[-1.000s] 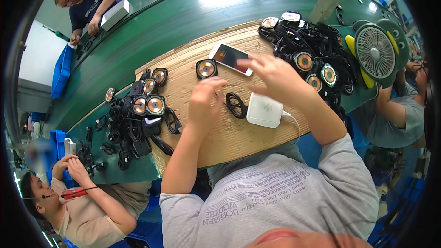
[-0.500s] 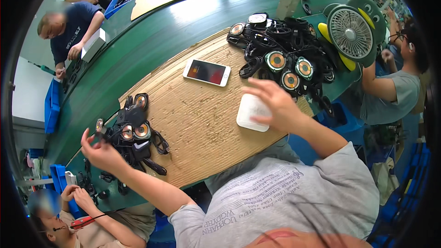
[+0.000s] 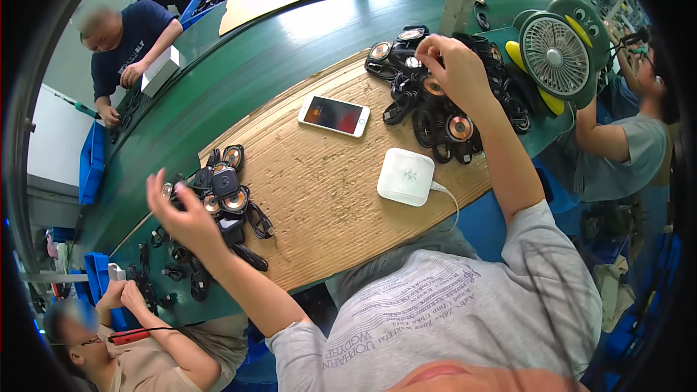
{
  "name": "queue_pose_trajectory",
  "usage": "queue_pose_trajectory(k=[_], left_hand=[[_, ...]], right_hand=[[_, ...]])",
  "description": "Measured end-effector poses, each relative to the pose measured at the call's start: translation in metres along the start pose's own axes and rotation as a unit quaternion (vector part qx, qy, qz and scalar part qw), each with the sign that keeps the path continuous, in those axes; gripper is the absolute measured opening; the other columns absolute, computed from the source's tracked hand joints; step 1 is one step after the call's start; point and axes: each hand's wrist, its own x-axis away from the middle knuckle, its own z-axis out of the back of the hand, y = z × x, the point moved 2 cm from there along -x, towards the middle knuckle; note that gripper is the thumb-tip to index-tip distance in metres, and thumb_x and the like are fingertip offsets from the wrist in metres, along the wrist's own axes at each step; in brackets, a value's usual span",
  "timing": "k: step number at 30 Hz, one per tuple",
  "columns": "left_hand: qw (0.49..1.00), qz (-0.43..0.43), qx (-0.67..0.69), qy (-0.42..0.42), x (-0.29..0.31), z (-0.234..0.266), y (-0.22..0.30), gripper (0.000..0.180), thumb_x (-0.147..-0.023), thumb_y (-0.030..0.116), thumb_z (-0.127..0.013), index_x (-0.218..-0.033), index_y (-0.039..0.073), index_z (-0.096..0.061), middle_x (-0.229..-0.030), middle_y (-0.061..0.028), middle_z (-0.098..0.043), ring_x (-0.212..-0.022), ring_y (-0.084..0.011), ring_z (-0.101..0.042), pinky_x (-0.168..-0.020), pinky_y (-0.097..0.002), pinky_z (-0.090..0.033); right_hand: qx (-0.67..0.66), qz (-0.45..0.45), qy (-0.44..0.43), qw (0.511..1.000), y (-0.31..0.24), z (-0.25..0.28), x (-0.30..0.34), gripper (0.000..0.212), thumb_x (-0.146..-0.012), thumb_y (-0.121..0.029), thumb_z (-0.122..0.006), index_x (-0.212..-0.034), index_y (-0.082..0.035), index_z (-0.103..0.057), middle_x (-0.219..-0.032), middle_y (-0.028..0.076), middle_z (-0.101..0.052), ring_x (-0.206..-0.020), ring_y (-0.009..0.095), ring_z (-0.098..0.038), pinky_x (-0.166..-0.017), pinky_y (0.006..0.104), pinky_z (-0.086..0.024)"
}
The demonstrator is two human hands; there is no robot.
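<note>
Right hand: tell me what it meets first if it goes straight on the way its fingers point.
Probably the round coil pads and black cables directly beyond the right hand; height is unclear.

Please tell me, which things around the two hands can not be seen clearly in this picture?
- Head view: whether the right hand grips a part in the right pile of round parts with black cables; its fingers cover the spot.
- Head view: whether the left hand holds anything; the palm faces away.
- Head view: the parts in the left pile overlap, too small to count.
- Head view: the white box's cable end, cut off by the board edge.
</note>
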Motion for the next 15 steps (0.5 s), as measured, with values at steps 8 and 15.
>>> queue_pose_trajectory(k=[8, 15], left_hand=[[0.605, 0.278, 0.596, -0.448, 0.060, -0.077, 0.079, 0.055, -0.103, 0.046, -0.044, -0.127, -0.002, -0.056, -0.106, -0.0208, -0.069, -0.085, -0.0235, -0.071, -0.068, -0.0264, -0.058], [0.240, 0.330, 0.741, -0.532, 0.078, -0.084, 0.075, 0.044, -0.103, 0.038, -0.048, -0.124, 0.000, -0.056, -0.103, -0.0203, -0.068, -0.071, -0.0189, -0.066, -0.055, -0.0227, -0.051]], right_hand=[[-0.308, 0.117, -0.037, 0.944, -0.094, -0.011, -0.007, 0.015, -0.084, -0.002, -0.066, -0.097, -0.008, -0.065, -0.088, 0.002, -0.067, -0.070, 0.015, -0.059, -0.062, 0.0271, -0.045], [-0.378, 0.300, -0.104, 0.870, -0.126, -0.070, 0.017, 0.017, -0.081, 0.002, -0.067, -0.096, -0.006, -0.065, -0.099, 0.005, -0.067, -0.078, 0.019, -0.062, -0.066, 0.0280, -0.050]])
